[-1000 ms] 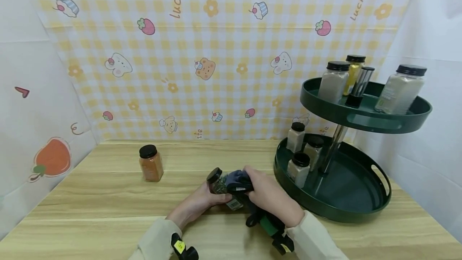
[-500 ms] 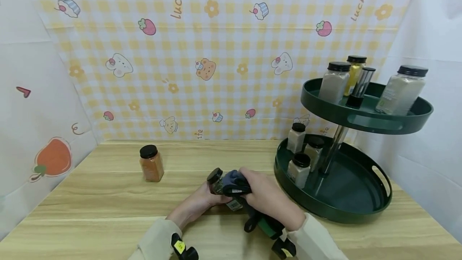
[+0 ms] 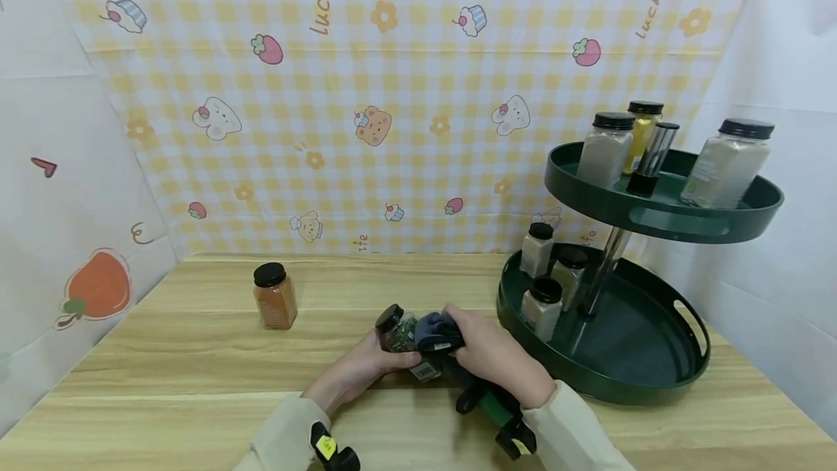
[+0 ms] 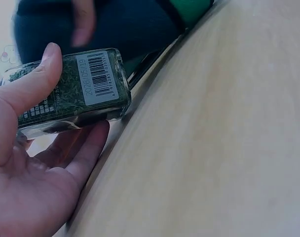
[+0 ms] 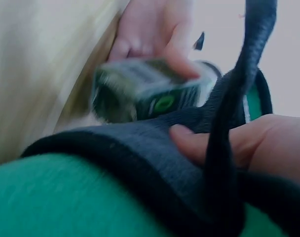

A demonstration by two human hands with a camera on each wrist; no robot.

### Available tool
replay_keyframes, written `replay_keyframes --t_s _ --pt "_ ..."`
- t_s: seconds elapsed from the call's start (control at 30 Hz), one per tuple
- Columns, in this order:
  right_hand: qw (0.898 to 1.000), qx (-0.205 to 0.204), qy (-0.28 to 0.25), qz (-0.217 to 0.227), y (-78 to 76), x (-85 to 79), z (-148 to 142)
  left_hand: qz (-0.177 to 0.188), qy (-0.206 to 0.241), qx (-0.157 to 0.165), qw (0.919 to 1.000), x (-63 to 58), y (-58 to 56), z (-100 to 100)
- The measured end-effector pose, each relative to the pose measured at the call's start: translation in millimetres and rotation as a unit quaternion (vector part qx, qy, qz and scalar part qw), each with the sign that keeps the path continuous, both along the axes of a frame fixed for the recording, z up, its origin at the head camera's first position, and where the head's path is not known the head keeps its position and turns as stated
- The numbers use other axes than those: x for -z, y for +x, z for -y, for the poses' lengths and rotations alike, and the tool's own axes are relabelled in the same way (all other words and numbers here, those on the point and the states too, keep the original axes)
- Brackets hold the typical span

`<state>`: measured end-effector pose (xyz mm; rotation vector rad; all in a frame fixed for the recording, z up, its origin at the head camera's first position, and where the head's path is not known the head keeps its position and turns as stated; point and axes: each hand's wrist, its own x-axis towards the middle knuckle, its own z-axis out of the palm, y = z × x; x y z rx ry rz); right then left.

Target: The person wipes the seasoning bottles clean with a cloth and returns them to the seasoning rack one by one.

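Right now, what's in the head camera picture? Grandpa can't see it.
A left hand grips a green-filled jar; the right hand holds a dark cloth close to it. An orange jar stands left, a green two-tier rack right.

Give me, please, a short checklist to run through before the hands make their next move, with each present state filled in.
1. Left hand grips the clear glass jar of green herbs: ok, thumb and fingers hold it.
2. Round black lid on that jar: ok, in place.
3. Right hand holds the dark blue-grey and green cloth: ok.
4. Cloth pressed firmly against the jar: cannot tell.
5. Herb jar upright for setting down: not ok, it is tilted.
6. Clear, black-lidded jar of orange powder upright and apart from both hands: ok.
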<state>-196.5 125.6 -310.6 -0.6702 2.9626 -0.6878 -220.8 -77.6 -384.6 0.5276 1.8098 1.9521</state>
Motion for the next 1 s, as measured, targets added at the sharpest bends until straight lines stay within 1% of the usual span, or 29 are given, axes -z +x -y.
replay_keyframes --t_s 0.1,0.17,0.23,0.33,0.47,0.57,0.67,0.73,0.8,0.9,1.0 --pt "1.0 0.016 0.021 0.011 -2.0 1.9 -3.1 -0.008 -0.012 -0.008 0.9999 0.7 0.7 0.1" --pt "0.999 0.015 0.03 0.01 -2.3 2.3 -3.4 -0.015 -0.016 -0.007 0.9997 1.7 0.4 0.1" --pt "0.999 0.01 0.032 0.003 -1.6 2.1 -2.7 -0.018 -0.01 -0.002 0.9998 2.5 -0.2 0.0" --pt "0.999 -0.003 0.031 -0.018 0.9 1.0 0.0 -0.015 0.005 0.011 0.9998 3.1 -1.9 0.3" --pt "0.998 -0.036 0.016 -0.055 5.1 -2.2 4.6 -0.011 0.016 0.023 0.9995 4.2 -3.5 1.4" --pt "0.995 -0.065 0.001 -0.074 7.6 -4.5 8.4 -0.009 0.01 0.015 0.9998 5.1 -3.7 2.2" --pt "0.994 -0.075 -0.01 -0.084 8.4 -5.2 10.6 -0.004 0.004 0.002 1.0 5.0 -3.1 2.4" --pt "0.994 -0.071 -0.012 -0.086 7.4 -4.6 10.5 0.001 0.005 -0.004 1.0 4.6 -2.6 2.2" --pt "0.995 -0.062 -0.01 -0.082 5.6 -3.2 9.2 0.003 0.01 -0.003 0.9999 4.3 -2.4 1.7" --pt "0.998 -0.04 -0.004 -0.056 1.9 -0.5 5.8 0.007 0.019 0.0 0.9998 3.8 -2.2 0.8" --pt "1.0 -0.014 0.009 -0.025 -1.2 2.1 1.6 0.01 0.015 -0.002 0.9998 3.3 -1.5 0.4"
